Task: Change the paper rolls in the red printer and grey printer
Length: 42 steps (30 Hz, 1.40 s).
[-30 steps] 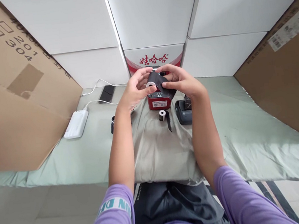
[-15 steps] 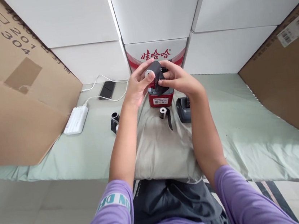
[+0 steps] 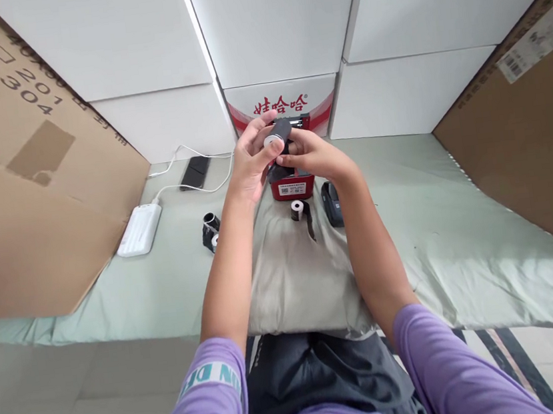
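Note:
Both my hands hold a black roll with a white core [image 3: 278,134] up in front of me. My left hand [image 3: 249,163] grips its near end with fingers curled around it. My right hand [image 3: 311,154] pinches the black strip that hangs down from the roll. Just below and behind them stands a red box-shaped device [image 3: 293,187] with a white label. A second small roll [image 3: 298,209] with a loose black strip lies on the beige cushion [image 3: 295,278] under my forearms. A third black roll [image 3: 210,229] lies to the left of my left forearm.
A black device [image 3: 332,203] sits right of the red one. A white power bank [image 3: 139,229] with a cable and a black phone [image 3: 194,173] lie at the left. Large cardboard sheets [image 3: 25,171] lean on both sides; white boxes [image 3: 279,25] stand behind.
My hands have turned the roll so it points more toward me and drawn closer together. The view shifted slightly; things on the bed have not moved.

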Each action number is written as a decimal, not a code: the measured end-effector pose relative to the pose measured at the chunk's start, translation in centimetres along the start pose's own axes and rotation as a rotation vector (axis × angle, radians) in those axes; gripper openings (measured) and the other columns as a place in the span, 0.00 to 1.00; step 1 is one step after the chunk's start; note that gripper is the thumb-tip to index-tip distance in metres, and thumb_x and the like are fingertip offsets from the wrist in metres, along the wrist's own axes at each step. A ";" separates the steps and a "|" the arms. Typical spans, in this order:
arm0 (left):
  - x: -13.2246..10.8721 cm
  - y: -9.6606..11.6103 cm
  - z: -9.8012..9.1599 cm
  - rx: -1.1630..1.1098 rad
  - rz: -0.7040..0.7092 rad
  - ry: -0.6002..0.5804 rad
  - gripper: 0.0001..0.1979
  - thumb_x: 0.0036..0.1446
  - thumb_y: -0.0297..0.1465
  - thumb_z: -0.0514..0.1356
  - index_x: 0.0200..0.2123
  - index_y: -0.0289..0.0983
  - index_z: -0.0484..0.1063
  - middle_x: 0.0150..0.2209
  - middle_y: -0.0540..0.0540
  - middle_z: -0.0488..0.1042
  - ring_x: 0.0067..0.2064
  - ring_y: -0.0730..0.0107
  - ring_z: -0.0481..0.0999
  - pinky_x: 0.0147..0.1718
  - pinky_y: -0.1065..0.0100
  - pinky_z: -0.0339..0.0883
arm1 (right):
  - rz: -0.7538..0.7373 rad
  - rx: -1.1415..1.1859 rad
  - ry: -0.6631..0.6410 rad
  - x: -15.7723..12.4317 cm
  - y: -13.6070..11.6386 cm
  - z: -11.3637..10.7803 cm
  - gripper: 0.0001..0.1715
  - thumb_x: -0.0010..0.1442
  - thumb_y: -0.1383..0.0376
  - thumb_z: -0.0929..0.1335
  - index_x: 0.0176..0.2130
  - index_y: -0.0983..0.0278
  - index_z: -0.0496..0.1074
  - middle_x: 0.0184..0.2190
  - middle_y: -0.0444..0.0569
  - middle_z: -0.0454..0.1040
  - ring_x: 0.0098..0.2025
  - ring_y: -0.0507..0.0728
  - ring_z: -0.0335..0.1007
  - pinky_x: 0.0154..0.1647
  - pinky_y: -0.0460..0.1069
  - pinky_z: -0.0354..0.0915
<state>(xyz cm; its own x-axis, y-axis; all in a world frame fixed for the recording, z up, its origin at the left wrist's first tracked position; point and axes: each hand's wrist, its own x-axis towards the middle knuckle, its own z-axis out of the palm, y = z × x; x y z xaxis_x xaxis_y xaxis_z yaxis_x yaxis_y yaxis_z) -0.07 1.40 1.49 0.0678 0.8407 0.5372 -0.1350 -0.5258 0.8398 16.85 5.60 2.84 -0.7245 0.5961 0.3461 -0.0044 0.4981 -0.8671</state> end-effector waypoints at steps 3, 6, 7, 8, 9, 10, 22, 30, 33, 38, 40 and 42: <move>-0.2 0.3 0.1 0.039 0.006 0.001 0.42 0.47 0.60 0.68 0.61 0.47 0.68 0.57 0.44 0.74 0.67 0.44 0.67 0.62 0.52 0.67 | 0.001 -0.005 -0.028 -0.1 -0.2 0.0 0.36 0.60 0.48 0.73 0.61 0.59 0.64 0.33 0.45 0.72 0.38 0.56 0.71 0.39 0.51 0.74; -0.4 0.7 0.3 0.076 -0.019 0.005 0.43 0.47 0.61 0.67 0.62 0.46 0.68 0.57 0.43 0.75 0.65 0.46 0.70 0.59 0.54 0.69 | 0.030 -0.035 -0.010 -0.3 -0.5 -0.1 0.34 0.61 0.48 0.72 0.60 0.60 0.64 0.30 0.43 0.69 0.33 0.54 0.70 0.35 0.50 0.73; -0.4 0.9 0.4 0.096 -0.036 0.003 0.43 0.48 0.62 0.66 0.61 0.46 0.68 0.57 0.43 0.75 0.65 0.46 0.71 0.58 0.54 0.70 | 0.042 -0.051 0.005 -0.4 -0.6 -0.2 0.34 0.61 0.49 0.72 0.59 0.61 0.65 0.29 0.42 0.68 0.32 0.54 0.69 0.34 0.50 0.73; -0.5 1.0 0.5 0.123 -0.055 0.003 0.43 0.48 0.62 0.66 0.61 0.46 0.69 0.57 0.43 0.75 0.64 0.47 0.72 0.57 0.55 0.71 | 0.054 -0.066 0.017 -0.4 -0.7 -0.2 0.33 0.61 0.49 0.72 0.59 0.61 0.65 0.28 0.42 0.68 0.31 0.54 0.68 0.34 0.50 0.72; -0.6 1.2 0.5 0.155 -0.072 0.006 0.42 0.48 0.62 0.65 0.61 0.46 0.69 0.57 0.43 0.75 0.64 0.47 0.72 0.56 0.55 0.71 | 0.069 -0.081 0.021 -0.5 -0.7 -0.3 0.34 0.62 0.50 0.72 0.60 0.61 0.64 0.28 0.42 0.67 0.31 0.53 0.68 0.33 0.50 0.72; -0.7 1.5 0.3 0.190 -0.085 0.015 0.41 0.49 0.62 0.65 0.61 0.46 0.70 0.57 0.43 0.75 0.63 0.48 0.72 0.56 0.56 0.72 | 0.088 -0.095 0.016 -0.7 -0.7 -0.4 0.34 0.61 0.50 0.73 0.61 0.61 0.64 0.28 0.42 0.68 0.31 0.53 0.68 0.33 0.50 0.72; -2.1 4.8 -4.9 0.624 -0.526 -0.345 0.26 0.48 0.50 0.69 0.46 0.40 0.81 0.43 0.44 0.82 0.47 0.59 0.79 0.47 0.63 0.71 | 0.246 -0.192 0.238 -3.7 -0.7 -5.2 0.44 0.58 0.52 0.75 0.66 0.59 0.60 0.35 0.48 0.78 0.37 0.60 0.77 0.43 0.59 0.76; -1.2 2.6 -4.1 0.867 -0.790 -0.776 0.27 0.45 0.53 0.68 0.44 0.43 0.83 0.44 0.46 0.83 0.47 0.58 0.77 0.45 0.67 0.67 | 0.274 -0.200 0.253 -3.8 -0.3 -5.4 0.42 0.57 0.53 0.76 0.64 0.59 0.61 0.35 0.48 0.78 0.37 0.60 0.76 0.43 0.59 0.77; -1.3 3.7 -3.9 0.703 -0.690 -0.824 0.26 0.48 0.50 0.68 0.47 0.42 0.83 0.44 0.46 0.82 0.46 0.60 0.78 0.47 0.67 0.67 | 0.251 -0.188 0.234 -3.5 0.2 -5.3 0.42 0.57 0.52 0.76 0.64 0.58 0.61 0.34 0.47 0.78 0.36 0.59 0.76 0.40 0.58 0.77; -1.3 2.5 -2.9 0.685 -0.754 -0.857 0.23 0.48 0.49 0.69 0.43 0.42 0.84 0.41 0.46 0.83 0.44 0.61 0.79 0.45 0.68 0.68 | 0.252 -0.199 0.230 -3.3 0.5 -5.2 0.41 0.57 0.52 0.76 0.63 0.59 0.63 0.33 0.48 0.77 0.36 0.61 0.77 0.39 0.58 0.78; -1.3 1.2 -2.5 0.733 -0.849 -0.848 0.23 0.46 0.50 0.69 0.41 0.41 0.84 0.42 0.45 0.83 0.43 0.60 0.80 0.42 0.68 0.69 | 0.257 -0.203 0.228 -3.3 0.5 -5.2 0.41 0.57 0.52 0.76 0.63 0.60 0.63 0.33 0.48 0.77 0.37 0.61 0.77 0.39 0.58 0.78; -1.4 0.0 -2.2 0.747 -0.947 -0.808 0.24 0.44 0.49 0.70 0.41 0.40 0.84 0.43 0.44 0.84 0.41 0.60 0.81 0.41 0.68 0.70 | 0.260 -0.208 0.230 -3.4 0.6 -5.3 0.40 0.58 0.53 0.76 0.63 0.59 0.64 0.34 0.48 0.77 0.37 0.61 0.77 0.39 0.59 0.78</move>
<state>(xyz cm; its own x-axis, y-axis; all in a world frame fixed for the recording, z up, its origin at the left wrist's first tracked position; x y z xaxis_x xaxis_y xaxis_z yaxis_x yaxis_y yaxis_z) -2.33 0.56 0.55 0.3993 0.7356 -0.5472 0.7953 0.0190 0.6059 22.93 7.24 3.01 -0.5098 0.8326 0.2166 0.3152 0.4151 -0.8534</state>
